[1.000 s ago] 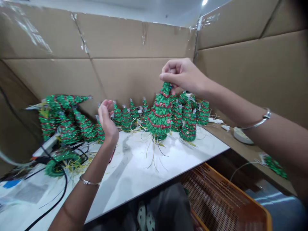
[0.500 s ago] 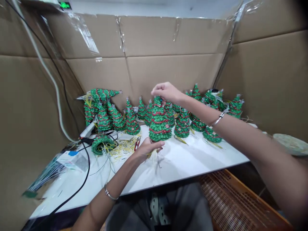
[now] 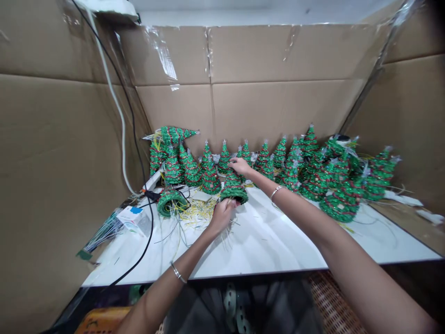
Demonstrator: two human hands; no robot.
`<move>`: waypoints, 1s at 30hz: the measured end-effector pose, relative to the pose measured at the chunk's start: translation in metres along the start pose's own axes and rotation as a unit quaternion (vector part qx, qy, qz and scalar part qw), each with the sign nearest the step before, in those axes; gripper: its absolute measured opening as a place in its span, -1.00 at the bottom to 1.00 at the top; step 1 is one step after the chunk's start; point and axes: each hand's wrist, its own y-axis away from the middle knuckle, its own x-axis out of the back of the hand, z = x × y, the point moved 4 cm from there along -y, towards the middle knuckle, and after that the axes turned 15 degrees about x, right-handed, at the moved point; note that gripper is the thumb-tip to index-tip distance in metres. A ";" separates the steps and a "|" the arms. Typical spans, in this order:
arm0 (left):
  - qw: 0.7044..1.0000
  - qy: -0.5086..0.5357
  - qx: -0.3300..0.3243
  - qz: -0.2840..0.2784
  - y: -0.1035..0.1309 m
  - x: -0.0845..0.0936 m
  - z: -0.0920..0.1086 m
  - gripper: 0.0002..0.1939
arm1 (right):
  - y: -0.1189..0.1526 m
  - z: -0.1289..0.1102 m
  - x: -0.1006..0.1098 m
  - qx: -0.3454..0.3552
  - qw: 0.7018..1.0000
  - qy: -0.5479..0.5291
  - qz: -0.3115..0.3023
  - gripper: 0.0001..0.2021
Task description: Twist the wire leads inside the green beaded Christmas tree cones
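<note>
A green tinsel tree with red garland is tilted back over the white table, so the hollow underside shows. My left hand is closed at its lower rim, around the pale wires hanging from the opening. At the narrow top, the fingers of my right hand are pinched on the tree; the tip itself is hidden. Another tree lies on its side to the left, its hollow base facing me with wires spilling out. Yellow and white wire clippings are scattered between it and my left hand.
Many similar trees stand along the back and right of the white table. A black cable crosses the left side near a small box and a wire bundle. Cardboard walls enclose the table. Woven basket below right.
The held tree has gone from upright to tilted back, its underside now showing. Both hands moved with it, the right one lower. The camera view has shifted to the right.
</note>
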 end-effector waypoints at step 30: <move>0.865 -0.496 0.049 0.058 -0.020 -0.032 -0.012 -0.57 | 0.139 0.021 -0.020 0.099 0.977 0.187 -0.029 -0.79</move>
